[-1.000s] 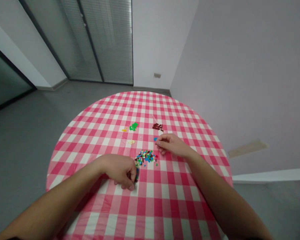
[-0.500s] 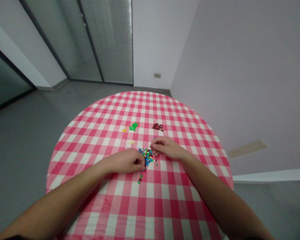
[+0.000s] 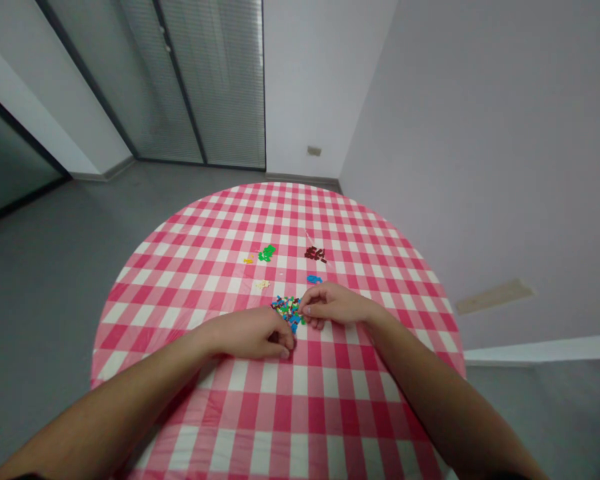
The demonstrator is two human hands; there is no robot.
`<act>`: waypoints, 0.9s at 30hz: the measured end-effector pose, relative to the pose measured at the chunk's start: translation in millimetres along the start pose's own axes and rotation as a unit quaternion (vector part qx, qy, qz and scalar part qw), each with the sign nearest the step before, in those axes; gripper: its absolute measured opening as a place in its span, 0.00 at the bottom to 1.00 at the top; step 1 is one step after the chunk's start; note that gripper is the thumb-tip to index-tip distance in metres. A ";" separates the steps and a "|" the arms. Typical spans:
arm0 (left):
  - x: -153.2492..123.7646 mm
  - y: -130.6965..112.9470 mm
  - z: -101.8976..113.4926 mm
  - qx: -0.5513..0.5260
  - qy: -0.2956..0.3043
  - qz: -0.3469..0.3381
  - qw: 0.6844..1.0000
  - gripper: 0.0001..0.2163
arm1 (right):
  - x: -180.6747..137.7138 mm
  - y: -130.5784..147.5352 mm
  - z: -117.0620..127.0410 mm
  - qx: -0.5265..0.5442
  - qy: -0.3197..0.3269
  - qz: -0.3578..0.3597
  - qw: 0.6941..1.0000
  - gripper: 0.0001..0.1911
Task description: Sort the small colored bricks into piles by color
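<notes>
A mixed pile of small building bricks (image 3: 286, 308) in blue, green, cream and dark red-brown lies between my hands. My left hand (image 3: 260, 332) rests at the pile's near left edge, fingers curled down. Whatever its fingertips hold, if anything, is hidden. My right hand (image 3: 337, 303) reaches the pile's right edge with thumb and fingers pinched together. A piece in that pinch is too small to make out. Just beyond this hand sits a small group of blue bricks (image 3: 314, 279).
Farther back are sorted groups: green bricks (image 3: 267, 253), yellow pieces (image 3: 249, 261), cream pieces (image 3: 263, 285) and dark brown bricks (image 3: 315, 253). They lie on a round table with a red-and-white checked cloth (image 3: 300, 407). A wall (image 3: 480, 167) stands to the right.
My right hand has come slightly nearer to me, uncovering the blue group. My left hand has also come nearer, and the few loose pieces in front of it no longer show.
</notes>
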State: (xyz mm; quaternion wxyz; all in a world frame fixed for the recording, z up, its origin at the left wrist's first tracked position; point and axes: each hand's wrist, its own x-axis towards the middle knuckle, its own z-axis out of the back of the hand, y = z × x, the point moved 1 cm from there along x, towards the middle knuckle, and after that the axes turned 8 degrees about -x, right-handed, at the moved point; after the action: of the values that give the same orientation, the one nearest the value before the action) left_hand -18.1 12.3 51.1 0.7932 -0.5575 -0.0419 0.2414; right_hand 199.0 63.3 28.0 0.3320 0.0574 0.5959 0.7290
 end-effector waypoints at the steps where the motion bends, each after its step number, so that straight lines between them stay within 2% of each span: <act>1: 0.3 0.2 1.7 0.013 -0.018 0.004 1.000 0.08 | -0.2 3.1 -0.8 -0.056 -0.023 0.009 0.998 0.11; 3: -0.3 0.6 4.5 0.031 -0.044 0.011 0.998 0.09 | -0.8 10.6 -4.4 -0.178 -0.062 0.039 0.981 0.07; 6: -3.2 -0.1 7.9 0.037 -0.053 0.015 0.998 0.10 | -0.4 17.8 -11.9 -0.281 -0.066 0.073 0.955 0.13; 9: -6.6 -1.1 13.0 0.030 -0.085 0.032 0.995 0.09 | 0.5 17.5 -16.2 -0.327 -0.061 0.085 0.939 0.15; 14: -9.3 4.6 23.9 0.035 -0.198 0.058 0.978 0.11 | 0.3 14.5 -18.6 -0.369 -0.065 0.094 0.922 0.16; 17: -8.6 11.3 27.4 0.048 -0.237 0.083 0.967 0.12 | -0.1 15.7 -20.1 -0.385 -0.070 0.095 0.915 0.16; 20: -6.4 15.6 27.2 0.022 -0.234 0.076 0.969 0.12 | -0.1 16.2 -20.5 -0.393 -0.070 0.102 0.911 0.17; 27: -1.2 20.1 23.3 -0.021 -0.219 0.047 0.974 0.11 | 2.8 13.0 -23.0 -0.397 -0.044 0.114 0.909 0.10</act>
State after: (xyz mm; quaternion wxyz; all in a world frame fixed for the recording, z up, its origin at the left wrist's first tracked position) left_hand -33.8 37.2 41.8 0.7407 -0.5089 -0.1937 0.3936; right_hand 180.4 44.9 32.3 0.2674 0.0202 0.2312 0.9352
